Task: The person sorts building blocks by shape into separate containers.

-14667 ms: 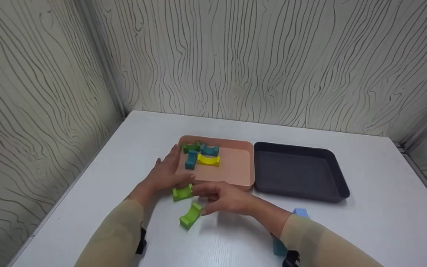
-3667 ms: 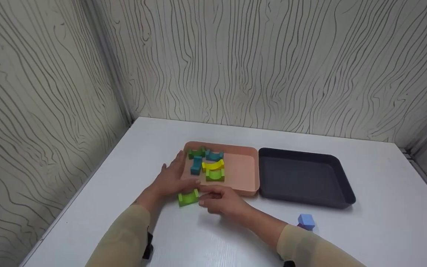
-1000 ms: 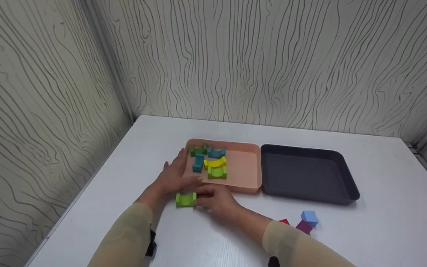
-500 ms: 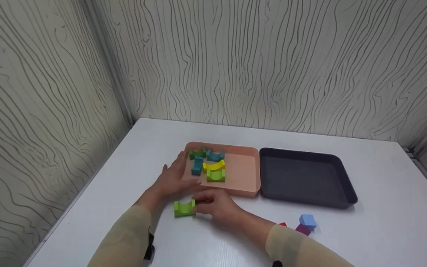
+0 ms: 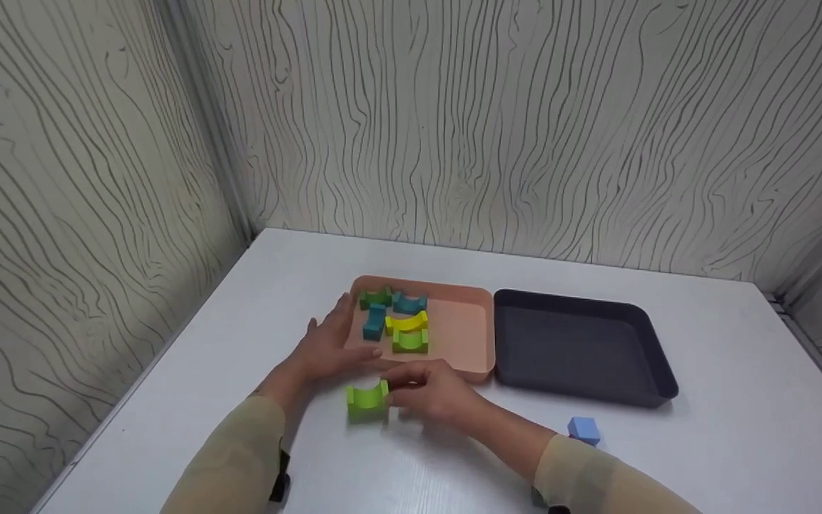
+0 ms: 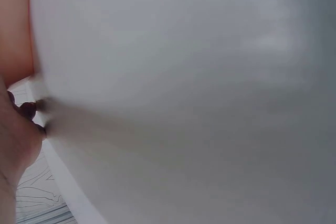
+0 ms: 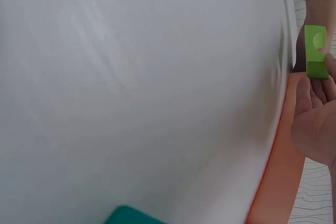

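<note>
Nearest me, a blue cube sits alone on the worktop, right of my right sleeve. My right hand pinches the green arch, fingers curled on its right end; the arch stands on the worktop just short of the pink tray, hollow side up. My left hand lies flat, fingers straight, against the tray's left wall, probably steadying it. Inside, five arches cluster at the tray's left: green, yellow, two teal, dark green. Beyond, right, the dark tray holds nothing.
</note>
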Tool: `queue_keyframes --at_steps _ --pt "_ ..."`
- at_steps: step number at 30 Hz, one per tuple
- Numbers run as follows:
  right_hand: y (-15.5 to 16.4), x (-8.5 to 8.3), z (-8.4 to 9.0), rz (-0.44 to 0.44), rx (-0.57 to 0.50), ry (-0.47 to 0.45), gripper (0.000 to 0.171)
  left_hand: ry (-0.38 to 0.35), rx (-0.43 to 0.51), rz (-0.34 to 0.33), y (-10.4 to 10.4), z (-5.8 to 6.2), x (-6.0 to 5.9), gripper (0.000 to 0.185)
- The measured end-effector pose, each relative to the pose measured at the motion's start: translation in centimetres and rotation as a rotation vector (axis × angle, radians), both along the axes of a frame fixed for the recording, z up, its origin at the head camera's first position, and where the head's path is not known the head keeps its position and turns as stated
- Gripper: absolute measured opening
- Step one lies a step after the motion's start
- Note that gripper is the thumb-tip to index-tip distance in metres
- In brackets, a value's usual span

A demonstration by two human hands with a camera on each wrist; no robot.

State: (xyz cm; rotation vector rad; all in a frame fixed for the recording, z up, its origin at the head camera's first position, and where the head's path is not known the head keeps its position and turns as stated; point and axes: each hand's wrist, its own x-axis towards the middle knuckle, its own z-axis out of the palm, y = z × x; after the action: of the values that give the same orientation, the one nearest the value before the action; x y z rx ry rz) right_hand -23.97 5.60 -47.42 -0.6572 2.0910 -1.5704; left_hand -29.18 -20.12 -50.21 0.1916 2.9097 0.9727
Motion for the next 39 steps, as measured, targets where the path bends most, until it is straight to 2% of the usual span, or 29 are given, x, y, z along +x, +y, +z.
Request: queue_keyframes --at_steps 4,6,9,13,21,25,30,39 --pt "0.5 -0.4 0.6 0.01 -0.029 0.026 0.038 -0.011 0.0 0.008 -0.1 -0.1 -0.1 0.125" --pt "0.9 -0.6 1.0 0.006 -0.057 0.01 0.039 -0.013 0.016 0.007 0.0 -0.1 -0.1 0.126" --pt "1.7 -1.0 1.7 -0.032 -0.057 -0.001 0.037 0.005 0.023 -0.002 0.1 -0.1 -0.2 0.125" --pt "2.7 -2.1 2.7 -0.097 -0.018 0.039 0.036 0.021 0.008 -0.004 0.1 -0.2 -0.3 0.123" --pt "4.5 -4.7 4.2 -0.108 -0.067 0.111 0.036 0.023 0.032 -0.014 0.0 -0.3 -0.2 0.124" --pt "5.2 -5.7 4.6 -0.185 -0.067 0.132 0.034 0.019 0.041 -0.007 0.1 -0.2 0.0 0.121" --pt "5.8 -6.4 4.7 -0.309 -0.04 0.094 0.033 0.008 0.038 0.001 0.1 -0.2 0.3 0.122" --pt "6.0 -8.5 4.6 -0.431 0.027 0.054 0.041 0.002 0.042 0.011 -0.1 -0.2 -0.2 0.124"
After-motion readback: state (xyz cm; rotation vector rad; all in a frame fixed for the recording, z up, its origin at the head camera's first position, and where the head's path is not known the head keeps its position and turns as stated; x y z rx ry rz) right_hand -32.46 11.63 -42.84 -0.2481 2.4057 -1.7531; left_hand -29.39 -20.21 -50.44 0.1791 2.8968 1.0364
